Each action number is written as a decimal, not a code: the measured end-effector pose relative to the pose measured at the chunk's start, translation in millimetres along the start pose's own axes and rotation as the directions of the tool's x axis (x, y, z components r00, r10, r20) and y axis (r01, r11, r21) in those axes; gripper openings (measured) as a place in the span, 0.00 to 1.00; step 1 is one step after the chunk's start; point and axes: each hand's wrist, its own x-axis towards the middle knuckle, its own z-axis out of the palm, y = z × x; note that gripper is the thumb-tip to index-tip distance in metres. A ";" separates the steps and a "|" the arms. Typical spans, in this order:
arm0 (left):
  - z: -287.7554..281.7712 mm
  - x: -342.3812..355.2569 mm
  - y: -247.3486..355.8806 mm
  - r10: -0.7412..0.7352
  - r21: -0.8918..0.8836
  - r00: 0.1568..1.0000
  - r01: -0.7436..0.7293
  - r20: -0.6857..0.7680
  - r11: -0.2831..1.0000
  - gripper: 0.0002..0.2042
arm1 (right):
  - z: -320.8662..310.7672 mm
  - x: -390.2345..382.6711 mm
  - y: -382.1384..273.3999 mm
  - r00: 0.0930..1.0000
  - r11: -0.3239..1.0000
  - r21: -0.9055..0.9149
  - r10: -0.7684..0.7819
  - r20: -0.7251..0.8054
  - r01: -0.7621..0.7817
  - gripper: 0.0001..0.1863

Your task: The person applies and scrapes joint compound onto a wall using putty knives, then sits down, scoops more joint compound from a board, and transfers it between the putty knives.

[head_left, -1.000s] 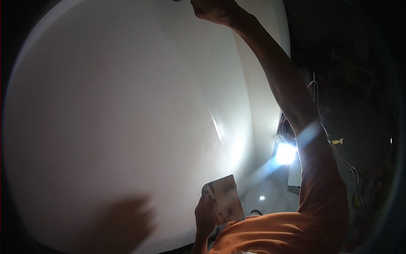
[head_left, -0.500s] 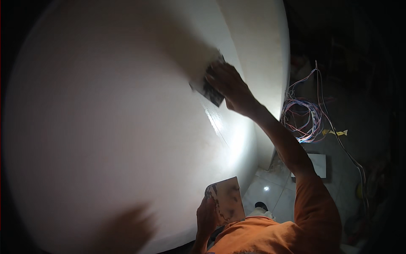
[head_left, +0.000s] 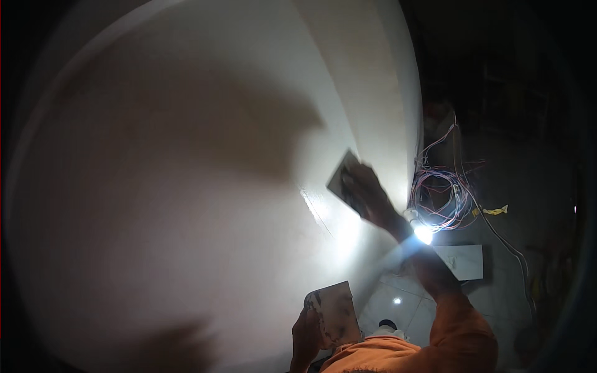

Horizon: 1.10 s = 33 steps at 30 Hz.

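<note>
A large pale curved wall [head_left: 155,224] fills the left and middle, with a thin glossy streak [head_left: 311,205] on it. My right hand [head_left: 370,196] grips a flat rectangular trowel [head_left: 340,186] at the wall, just above and right of that streak, and casts a broad shadow. Low in front of my body, my left hand [head_left: 306,329] holds a squarish, stained flat plate [head_left: 336,311] by its left side.
At the right are a lit bulb [head_left: 423,234], a coil of coloured wires [head_left: 441,196], a long pale cable [head_left: 516,252], a yellow scrap [head_left: 494,210] and a white flat slab [head_left: 466,261] on the tiled floor [head_left: 404,304].
My right hand has come down from the top of the wall, trowel in hand, bending in toward me and slightly right since the last frame. My left hand sits slightly lower.
</note>
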 end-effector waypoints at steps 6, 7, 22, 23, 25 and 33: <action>-1.0 -3.4 21.0 -0.070 -0.232 0.997 0.059 -0.036 0.971 0.17 | -44.0 242.5 33.6 0.940 0.942 -0.277 -0.258 -0.226 0.192 0.34; -0.6 -3.2 23.9 -0.086 -0.242 0.995 0.073 -0.045 0.967 0.18 | -48.2 269.2 41.8 0.913 0.922 -0.299 -0.326 -0.247 0.248 0.36; 0.1 2.5 12.4 0.116 0.041 0.993 -0.114 -0.038 0.993 0.19 | -41.4 310.2 52.3 0.918 0.911 -0.253 -0.368 -0.149 0.325 0.27; -0.7 2.4 9.3 0.101 0.047 0.994 -0.100 -0.032 0.994 0.19 | -35.1 294.0 47.1 0.932 0.928 -0.239 -0.327 -0.159 0.285 0.27; -0.5 3.2 6.2 0.092 -0.015 0.995 -0.093 -0.038 0.996 0.19 | -26.0 260.9 47.6 0.937 0.934 -0.233 -0.311 -0.162 0.270 0.27; -5.5 7.8 12.1 -0.022 -0.100 0.999 0.025 0.037 0.995 0.19 | 19.1 117.2 34.4 0.996 0.989 -0.138 0.050 -0.068 -0.059 0.40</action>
